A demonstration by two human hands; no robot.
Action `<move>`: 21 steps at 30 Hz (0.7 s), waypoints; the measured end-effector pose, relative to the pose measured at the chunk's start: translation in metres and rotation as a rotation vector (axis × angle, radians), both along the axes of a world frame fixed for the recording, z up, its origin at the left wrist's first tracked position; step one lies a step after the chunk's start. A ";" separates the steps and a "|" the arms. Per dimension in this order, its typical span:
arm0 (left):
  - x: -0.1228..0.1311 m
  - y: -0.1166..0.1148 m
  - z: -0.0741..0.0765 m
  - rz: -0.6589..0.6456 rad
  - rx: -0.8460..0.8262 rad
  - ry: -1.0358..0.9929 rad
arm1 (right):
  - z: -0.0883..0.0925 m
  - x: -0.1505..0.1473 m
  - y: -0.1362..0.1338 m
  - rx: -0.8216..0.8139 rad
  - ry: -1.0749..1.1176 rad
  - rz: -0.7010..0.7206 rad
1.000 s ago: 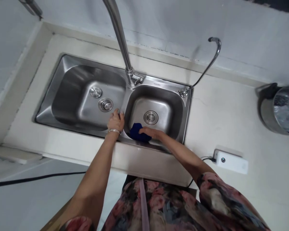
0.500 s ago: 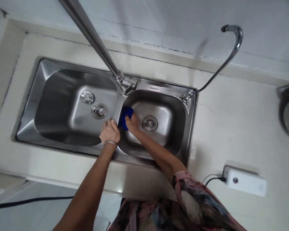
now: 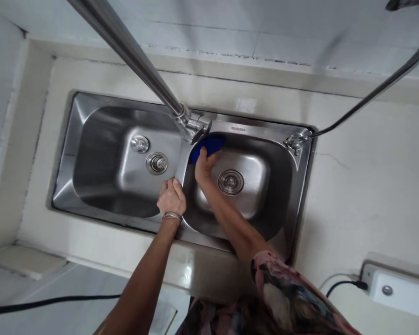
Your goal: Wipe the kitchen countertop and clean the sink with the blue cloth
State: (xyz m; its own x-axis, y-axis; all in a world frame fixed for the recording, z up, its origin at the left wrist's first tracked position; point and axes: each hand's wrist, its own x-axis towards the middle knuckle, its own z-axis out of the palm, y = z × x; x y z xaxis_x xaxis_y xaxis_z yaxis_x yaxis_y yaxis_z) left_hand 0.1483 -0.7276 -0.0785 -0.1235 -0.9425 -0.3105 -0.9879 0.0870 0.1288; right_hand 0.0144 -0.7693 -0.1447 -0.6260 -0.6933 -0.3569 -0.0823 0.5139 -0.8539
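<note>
Blue cloth (image 3: pixel 213 142) is held in right hand (image 3: pixel 205 165), pinched between thumb and fingers, against the back-left wall of the right basin (image 3: pixel 277 186), just beside the faucet base (image 3: pixel 192 126). Left hand (image 3: pixel 172 197) is rested on the sink divider (image 3: pixel 184 163), fingers curled together. White device (image 3: pixel 400 291), cable (image 3: pixel 338 284) plugged in, is set on the surface (image 3: pixel 349 195) at right

I am standing in what looks like a kitchen: in front of me a shiny stainless-steel double-bowl sink (image 3: pixel 97 158) is set into a smooth cream-coloured counter (image 3: pixel 352 195), with a tall grey metal tap (image 3: pixel 136 60) and a slim curved chrome spout (image 3: pixel 370 96).
</note>
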 end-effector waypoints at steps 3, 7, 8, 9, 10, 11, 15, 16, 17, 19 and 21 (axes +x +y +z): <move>0.000 0.000 0.000 0.000 -0.016 -0.013 | 0.008 0.011 0.000 0.069 0.048 -0.126; -0.001 -0.001 0.000 -0.007 -0.021 -0.026 | 0.014 0.022 0.035 0.035 0.127 0.134; -0.002 -0.001 0.000 -0.007 -0.021 -0.027 | 0.015 0.025 0.048 0.017 0.145 0.241; -0.002 -0.001 0.001 -0.006 -0.022 -0.026 | 0.016 0.026 0.062 -0.012 0.158 0.357; -0.002 -0.001 0.001 -0.001 -0.023 -0.026 | 0.016 0.026 0.075 -0.049 0.164 0.467; -0.003 -0.002 0.001 0.004 -0.023 -0.025 | 0.016 0.024 0.086 -0.087 0.169 0.568; -0.005 -0.002 0.004 0.020 -0.010 -0.026 | 0.016 -0.016 0.088 -0.269 0.208 0.817; -0.005 -0.002 0.005 0.024 -0.007 -0.028 | 0.016 -0.032 0.078 -0.324 0.226 0.861; -0.005 -0.002 0.005 0.026 -0.002 -0.029 | 0.015 -0.050 0.065 -0.381 0.253 0.919; -0.005 -0.002 0.005 0.030 0.003 -0.036 | 0.010 -0.085 0.038 -0.432 0.345 1.020; -0.005 -0.002 0.004 0.033 -0.003 -0.048 | -0.002 -0.110 0.021 -0.423 0.471 1.134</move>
